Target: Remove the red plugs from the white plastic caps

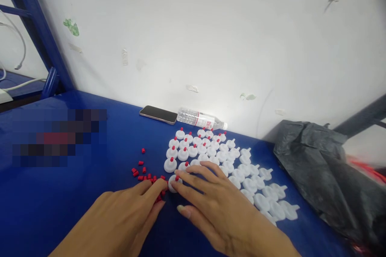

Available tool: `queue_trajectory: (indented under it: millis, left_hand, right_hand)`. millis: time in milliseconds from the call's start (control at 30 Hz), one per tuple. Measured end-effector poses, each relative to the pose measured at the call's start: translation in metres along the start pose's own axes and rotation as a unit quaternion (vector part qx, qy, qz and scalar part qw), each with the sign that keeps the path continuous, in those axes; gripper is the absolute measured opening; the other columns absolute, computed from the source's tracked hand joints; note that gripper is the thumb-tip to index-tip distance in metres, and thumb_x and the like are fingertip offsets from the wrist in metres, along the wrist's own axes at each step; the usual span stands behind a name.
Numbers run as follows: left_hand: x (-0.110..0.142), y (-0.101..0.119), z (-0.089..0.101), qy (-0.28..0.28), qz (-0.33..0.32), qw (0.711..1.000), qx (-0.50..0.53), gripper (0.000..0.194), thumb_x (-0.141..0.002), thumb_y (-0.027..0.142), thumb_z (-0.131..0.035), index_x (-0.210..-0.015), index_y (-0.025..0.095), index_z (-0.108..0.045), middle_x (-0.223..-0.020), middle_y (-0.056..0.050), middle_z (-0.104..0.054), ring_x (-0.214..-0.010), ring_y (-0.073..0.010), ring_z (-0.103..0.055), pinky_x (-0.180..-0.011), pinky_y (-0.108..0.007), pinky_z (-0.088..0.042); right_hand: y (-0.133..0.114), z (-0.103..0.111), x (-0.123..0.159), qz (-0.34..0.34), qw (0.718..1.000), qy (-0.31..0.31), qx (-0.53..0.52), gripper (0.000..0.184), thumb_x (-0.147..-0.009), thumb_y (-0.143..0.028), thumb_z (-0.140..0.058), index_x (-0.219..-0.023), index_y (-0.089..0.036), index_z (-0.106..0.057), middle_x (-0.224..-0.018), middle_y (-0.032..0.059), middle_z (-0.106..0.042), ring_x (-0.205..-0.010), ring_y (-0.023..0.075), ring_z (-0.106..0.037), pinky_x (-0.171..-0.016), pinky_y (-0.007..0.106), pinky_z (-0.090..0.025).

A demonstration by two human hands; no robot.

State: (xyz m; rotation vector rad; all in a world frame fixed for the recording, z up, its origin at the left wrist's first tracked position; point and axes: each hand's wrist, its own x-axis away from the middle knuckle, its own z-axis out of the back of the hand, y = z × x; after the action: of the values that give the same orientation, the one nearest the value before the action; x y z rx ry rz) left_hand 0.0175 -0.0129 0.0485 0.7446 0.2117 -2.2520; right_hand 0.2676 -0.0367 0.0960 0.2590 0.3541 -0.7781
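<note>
My left hand reaches into a pile of small red caps, its fingers bent and drawn together. Red shows between the thumb and index fingertip, though the fingers partly hide it. Just to the right, my right hand is spread, palm down. Its fingertips touch a round white lid with a narrow spout, which has a red cap on its tip. Beyond the hands lie rows of similar lids; the left and far ones wear red caps, while bare-spouted lids lie to the right, partly behind my right hand.
A black phone and a clear plastic bottle lie along the white wall. At the right a black plastic bag covers part of the blue table. A blue metal frame stands at the left, with white cables.
</note>
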Motion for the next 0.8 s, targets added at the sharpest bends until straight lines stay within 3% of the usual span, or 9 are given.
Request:
queue_trajectory:
  millis: [100,233,333,467,567,700,800]
  left_hand:
    - [-0.006,-0.003,0.006,0.055,-0.033,0.998,-0.023,0.060,-0.111,0.018,-0.017,-0.104,0.033,-0.074,-0.078,0.004,-0.085,-0.048,-0.0223,-0.076,-0.038,-0.037,-0.054]
    - [-0.005,-0.001,0.008,0.047,-0.041,0.998,-0.003,0.047,-0.115,0.023,-0.023,-0.110,0.035,-0.069,-0.085,0.006,-0.085,-0.053,-0.0218,-0.077,-0.040,-0.040,-0.052]
    - [-0.008,0.007,0.009,0.045,-0.030,0.998,0.013,0.045,-0.118,0.034,-0.022,-0.110,0.035,-0.067,-0.087,0.006,-0.086,-0.060,-0.0217,-0.081,-0.040,-0.040,-0.054]
    - [-0.016,0.019,0.013,0.057,-0.057,0.997,0.013,0.060,-0.119,0.031,-0.012,-0.090,0.036,-0.064,-0.075,0.007,-0.082,-0.055,-0.0182,-0.080,-0.033,-0.039,-0.048]
    - [-0.020,0.024,0.015,0.052,-0.050,0.997,0.013,0.062,-0.120,0.034,-0.011,-0.091,0.035,-0.067,-0.075,0.007,-0.082,-0.055,-0.0180,-0.079,-0.033,-0.038,-0.049]
    - [-0.025,0.024,0.019,0.005,-0.086,0.996,0.006,0.066,-0.114,0.020,-0.012,-0.085,0.035,-0.069,-0.072,0.005,-0.081,-0.049,-0.0188,-0.075,-0.029,-0.037,-0.046]
    - [-0.023,0.023,0.018,0.003,-0.046,0.999,0.023,0.053,-0.109,0.023,-0.029,-0.086,0.037,-0.074,-0.072,0.003,-0.080,-0.052,-0.0211,-0.074,-0.038,-0.033,-0.054]
  right_hand:
    - [0.000,-0.001,0.001,0.010,0.999,0.040,-0.013,0.030,-0.113,-0.042,-0.057,-0.132,-0.026,-0.073,-0.132,-0.0051,-0.085,-0.124,0.0185,-0.078,-0.120,0.040,-0.063]
    - [-0.004,0.002,0.002,0.021,0.996,0.087,-0.028,0.014,-0.110,-0.029,-0.063,-0.115,-0.029,-0.076,-0.116,-0.0067,-0.086,-0.116,0.0136,-0.081,-0.125,0.030,-0.055]
    - [-0.008,0.003,-0.001,0.037,0.993,0.110,-0.036,0.025,-0.112,-0.018,-0.053,-0.106,-0.028,-0.075,-0.106,-0.0071,-0.086,-0.107,0.0099,-0.082,-0.122,0.024,-0.054]
    - [-0.011,0.000,-0.005,0.043,0.986,0.153,-0.057,0.031,-0.113,-0.016,-0.048,-0.097,-0.026,-0.074,-0.095,-0.0063,-0.086,-0.094,0.0091,-0.083,-0.109,0.021,-0.062]
    - [-0.011,-0.001,-0.006,0.039,0.984,0.162,-0.064,0.035,-0.113,-0.016,-0.047,-0.091,-0.027,-0.073,-0.092,-0.0070,-0.086,-0.090,0.0090,-0.083,-0.103,0.020,-0.065]
    - [-0.014,0.003,-0.005,0.032,0.985,0.152,-0.069,0.029,-0.108,-0.015,-0.055,-0.092,-0.031,-0.074,-0.092,-0.0069,-0.087,-0.088,0.0096,-0.084,-0.105,0.021,-0.065]
    - [-0.015,0.006,-0.002,0.004,0.985,0.147,-0.091,0.012,-0.103,-0.019,-0.066,-0.102,-0.029,-0.072,-0.108,-0.0028,-0.090,-0.100,0.0125,-0.085,-0.110,0.024,-0.064]
